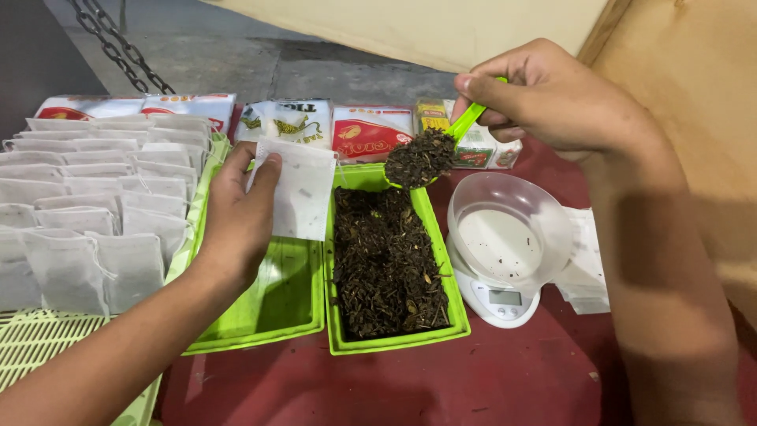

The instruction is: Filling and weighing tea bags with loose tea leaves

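My left hand (236, 213) pinched a white paper sachet (302, 189) over the empty green tray (276, 308) — my right hand (544, 99) held a green scoop (430, 150) heaped with dried leaves above the leaf-filled tray (386, 260), beside the scale (501, 244).

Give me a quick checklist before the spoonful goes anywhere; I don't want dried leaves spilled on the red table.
1. Green plastic spoon gripped in right hand: ok.
2. Heap of dark dried leaves sitting on the spoon, none seen falling: ok.
3. White paper filter bag held by left hand: ok.
4. Bag mouth open to take the leaves: cannot tell; it looks flat.
5. Spoon over something that catches spills: ok, it hovers above the green plastic tray of leaves.
6. Clear bowl on the white kitchen scale free of leaves: not ok, a few specks lie inside.
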